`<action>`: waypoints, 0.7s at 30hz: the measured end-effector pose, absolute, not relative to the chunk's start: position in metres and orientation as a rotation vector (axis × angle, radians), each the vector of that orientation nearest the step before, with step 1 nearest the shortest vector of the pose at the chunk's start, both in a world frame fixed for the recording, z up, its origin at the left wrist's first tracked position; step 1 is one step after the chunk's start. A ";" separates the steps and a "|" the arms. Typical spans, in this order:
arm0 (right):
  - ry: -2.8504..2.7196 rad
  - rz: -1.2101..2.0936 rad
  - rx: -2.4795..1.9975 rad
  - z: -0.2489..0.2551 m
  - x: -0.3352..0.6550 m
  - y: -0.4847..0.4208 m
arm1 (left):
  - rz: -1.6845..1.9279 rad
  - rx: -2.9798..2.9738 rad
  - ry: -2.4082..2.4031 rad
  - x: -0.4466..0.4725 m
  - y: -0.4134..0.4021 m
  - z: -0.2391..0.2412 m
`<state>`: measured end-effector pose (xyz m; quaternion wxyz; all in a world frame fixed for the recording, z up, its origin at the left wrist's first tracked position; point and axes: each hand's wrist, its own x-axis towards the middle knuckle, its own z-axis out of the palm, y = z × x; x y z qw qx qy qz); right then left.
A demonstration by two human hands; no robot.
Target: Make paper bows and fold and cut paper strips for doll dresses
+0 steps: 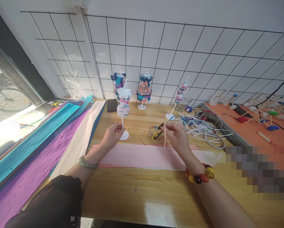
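Observation:
A small white dress-form mannequin [123,107] with pink and blue patches stands upright on a round white base. The fingers of my left hand [113,134] are closed around its thin pole, just above the base. My right hand [177,137] pinches a narrow pink strip [165,137] that hangs down from the fingertips. Right beside those fingertips is a yellow-and-black tool [156,133]; its kind, and whether my hand touches it, I cannot tell. Below both hands a long pale pink sheet [142,156] lies flat across the wooden table [132,196].
Behind stand a mannequin in a blue outfit [119,80], one in a ruffled dress [144,90] and a patterned one [181,90]. A dark phone-like slab [112,105] lies near the wall. Tangled cords [203,126] spread at right; coloured sheets [49,139] lie at left.

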<state>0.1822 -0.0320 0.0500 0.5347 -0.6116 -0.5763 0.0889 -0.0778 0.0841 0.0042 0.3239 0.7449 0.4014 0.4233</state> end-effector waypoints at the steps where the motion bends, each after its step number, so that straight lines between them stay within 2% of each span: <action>1: -1.384 0.264 -1.475 0.045 0.180 -0.030 | 1.110 1.949 1.052 -0.077 0.083 0.005; 11: -1.590 0.422 -1.425 0.023 0.166 -0.022 | 1.157 1.877 0.959 -0.072 0.062 0.023; 21: -1.553 0.293 -1.307 0.038 0.148 -0.039 | 0.988 1.569 0.758 -0.058 0.034 0.028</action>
